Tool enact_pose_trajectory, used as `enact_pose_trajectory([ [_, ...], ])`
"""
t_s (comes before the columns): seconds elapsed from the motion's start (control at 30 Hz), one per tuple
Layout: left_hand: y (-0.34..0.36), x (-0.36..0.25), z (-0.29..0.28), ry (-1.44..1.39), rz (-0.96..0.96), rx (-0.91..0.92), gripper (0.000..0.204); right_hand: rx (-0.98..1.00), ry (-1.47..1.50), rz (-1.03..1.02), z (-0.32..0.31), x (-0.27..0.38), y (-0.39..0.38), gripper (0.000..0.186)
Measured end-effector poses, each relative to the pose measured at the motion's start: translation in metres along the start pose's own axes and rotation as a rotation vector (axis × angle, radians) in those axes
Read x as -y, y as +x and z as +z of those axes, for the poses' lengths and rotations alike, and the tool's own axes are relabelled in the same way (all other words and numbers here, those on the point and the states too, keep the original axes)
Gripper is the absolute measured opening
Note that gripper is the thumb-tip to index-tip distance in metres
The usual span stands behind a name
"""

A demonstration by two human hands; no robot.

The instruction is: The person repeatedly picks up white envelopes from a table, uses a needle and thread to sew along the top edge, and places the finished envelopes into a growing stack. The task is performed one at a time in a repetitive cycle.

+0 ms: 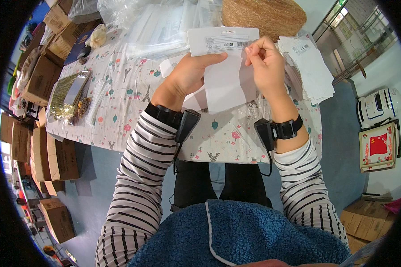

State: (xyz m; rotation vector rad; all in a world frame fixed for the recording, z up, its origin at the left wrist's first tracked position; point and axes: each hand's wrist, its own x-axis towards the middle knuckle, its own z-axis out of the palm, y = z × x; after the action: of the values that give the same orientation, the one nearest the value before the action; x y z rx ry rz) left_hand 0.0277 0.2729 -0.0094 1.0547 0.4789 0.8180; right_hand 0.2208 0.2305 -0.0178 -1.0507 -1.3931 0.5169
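I note the left hand (pixel 192 71) clamped on the pouch (pixel 225 66), held upright above the surface (pixel 133 102). Right hand (pixel 265 58) pinches its edge at 3 o'clock, fingers together; both hands equally near.

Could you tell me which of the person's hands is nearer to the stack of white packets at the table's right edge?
Right. The right hand pinches the white pouch just beside the stack of white packets; the left hand grips the pouch's far side.

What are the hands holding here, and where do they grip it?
A clear pouch: left hand grips its left edge, right hand pinches its upper right edge.
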Motion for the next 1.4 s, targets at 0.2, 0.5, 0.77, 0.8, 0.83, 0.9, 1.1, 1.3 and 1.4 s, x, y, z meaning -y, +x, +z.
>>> enact_pose_trajectory([
  [0.2,0.003,0.002,-0.002,0.04,0.027,-0.011,0.036,-0.053,0.019,0.061,0.002,0.005,0.001,0.012],
  [0.5,0.004,0.002,-0.005,-0.001,0.016,-0.047,0.037,0.011,0.114,0.058,-0.005,0.001,0.002,0.01],
  [0.77,0.003,0.001,-0.003,-0.007,0.027,-0.068,0.037,-0.102,0.192,0.047,-0.007,-0.001,0.002,0.009],
  [0.8,0.003,0.001,-0.003,-0.014,0.029,-0.072,0.037,-0.104,0.197,0.05,-0.007,-0.001,0.003,0.009],
  [0.83,0.002,0.001,-0.003,-0.013,0.034,-0.077,0.037,-0.096,0.209,0.028,-0.007,-0.001,0.004,0.009],
  [0.9,0.003,0.001,-0.002,-0.01,0.043,-0.084,0.038,-0.077,0.205,-0.001,-0.008,-0.002,0.004,0.009],
  [1.1,0.003,0.0,-0.004,-0.007,0.035,-0.103,0.038,-0.044,0.193,-0.011,-0.01,-0.005,0.006,0.006],
  [1.3,0.003,0.0,-0.004,-0.025,0.049,-0.106,0.038,-0.112,0.005,-0.033,-0.006,-0.003,0.005,0.006],
  [1.4,0.002,-0.001,-0.003,-0.029,0.067,-0.098,0.038,-0.107,0.004,-0.057,-0.005,-0.003,0.004,0.007],
])
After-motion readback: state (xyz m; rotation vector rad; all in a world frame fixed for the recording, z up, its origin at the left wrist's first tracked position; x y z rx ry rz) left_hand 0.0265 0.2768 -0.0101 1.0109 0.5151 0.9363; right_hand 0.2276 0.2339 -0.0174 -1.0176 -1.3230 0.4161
